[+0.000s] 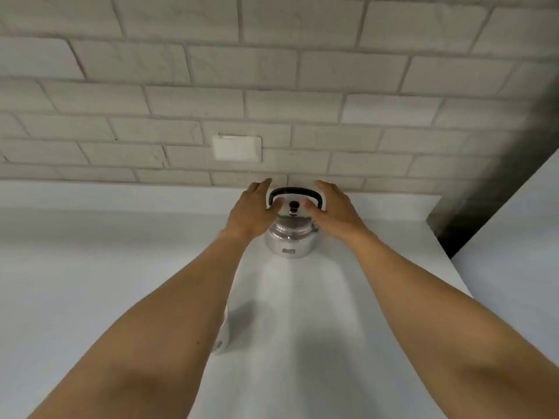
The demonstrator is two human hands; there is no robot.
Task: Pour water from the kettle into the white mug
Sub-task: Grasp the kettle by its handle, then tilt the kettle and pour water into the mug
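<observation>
A shiny steel kettle (291, 238) with a black arched handle and a black lid knob stands on the white counter (90, 267) close to the brick wall. My left hand (252, 211) is at the kettle's left side and my right hand (334, 211) at its right side, fingers spread, thumbs near the handle ends. Neither hand is closed around the kettle. The white mug (223, 334) is mostly hidden under my left forearm; only a sliver of its side shows.
A white brick wall (272, 101) runs along the back of the counter, with a white socket plate (237, 148) above the kettle. A dark vertical panel (490, 189) and a white surface bound the counter on the right.
</observation>
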